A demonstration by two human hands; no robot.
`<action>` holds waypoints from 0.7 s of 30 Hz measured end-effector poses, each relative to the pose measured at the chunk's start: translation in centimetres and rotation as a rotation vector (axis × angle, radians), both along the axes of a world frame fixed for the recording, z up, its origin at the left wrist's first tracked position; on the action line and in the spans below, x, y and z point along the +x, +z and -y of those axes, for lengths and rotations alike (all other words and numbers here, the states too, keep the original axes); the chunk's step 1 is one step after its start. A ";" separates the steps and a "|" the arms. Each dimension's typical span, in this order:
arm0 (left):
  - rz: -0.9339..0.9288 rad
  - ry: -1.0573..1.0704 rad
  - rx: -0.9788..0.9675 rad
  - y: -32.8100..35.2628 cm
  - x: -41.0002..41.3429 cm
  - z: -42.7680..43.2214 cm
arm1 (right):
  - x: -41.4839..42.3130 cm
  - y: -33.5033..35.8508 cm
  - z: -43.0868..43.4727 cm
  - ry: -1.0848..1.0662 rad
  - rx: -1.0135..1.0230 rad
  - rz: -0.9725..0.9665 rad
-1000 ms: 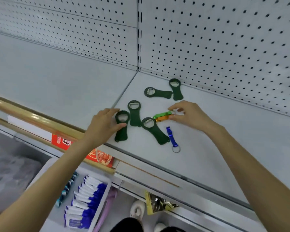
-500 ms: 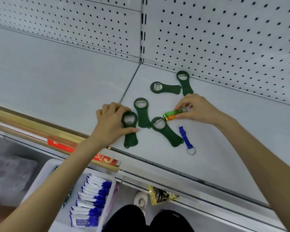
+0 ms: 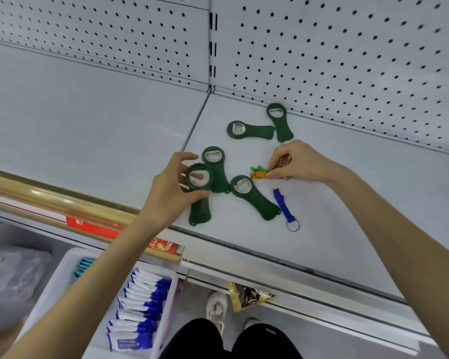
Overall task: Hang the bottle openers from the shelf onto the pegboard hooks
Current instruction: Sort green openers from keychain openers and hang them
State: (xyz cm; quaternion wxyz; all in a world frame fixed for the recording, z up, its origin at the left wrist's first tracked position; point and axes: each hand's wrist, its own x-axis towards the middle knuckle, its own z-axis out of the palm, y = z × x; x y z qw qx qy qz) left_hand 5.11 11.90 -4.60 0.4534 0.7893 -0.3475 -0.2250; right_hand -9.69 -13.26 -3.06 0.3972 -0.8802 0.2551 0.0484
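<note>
Left hand: my fingers and thumb curl round the ring head of a dark green opener at the shelf's front edge.
Change: its head now looks raised; half a second ago it lay flat.
Axis: front to back, head toward the pegboard.
Right hand: I pinch the green and orange openers mid-shelf.

Our two bare forearms extend forward from the lower corners. Our left grip curls thumb and fingers round the ring end of a dark green bottle opener. Our right grip pinches small green and orange openers at the fingertips.
</note>
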 end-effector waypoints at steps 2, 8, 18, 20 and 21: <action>-0.074 0.024 -0.013 0.4 -0.2 0.0 | -0.2 0.0 -0.3 -0.006 0.037 0.001; -0.391 0.062 -0.161 1.8 -1.2 0.4 | -0.8 0.0 -1.1 -0.058 0.086 0.066; -0.532 -0.121 -0.241 4.2 -5.9 3.1 | -6.3 4.4 -2.8 -0.300 0.203 0.317; -0.549 -0.133 -0.240 4.6 -8.0 3.8 | -9.5 5.1 -4.1 -0.396 0.274 0.443; -0.552 -0.132 -0.238 4.8 -9.2 4.3 | -11.3 5.3 -5.0 -0.440 0.307 0.496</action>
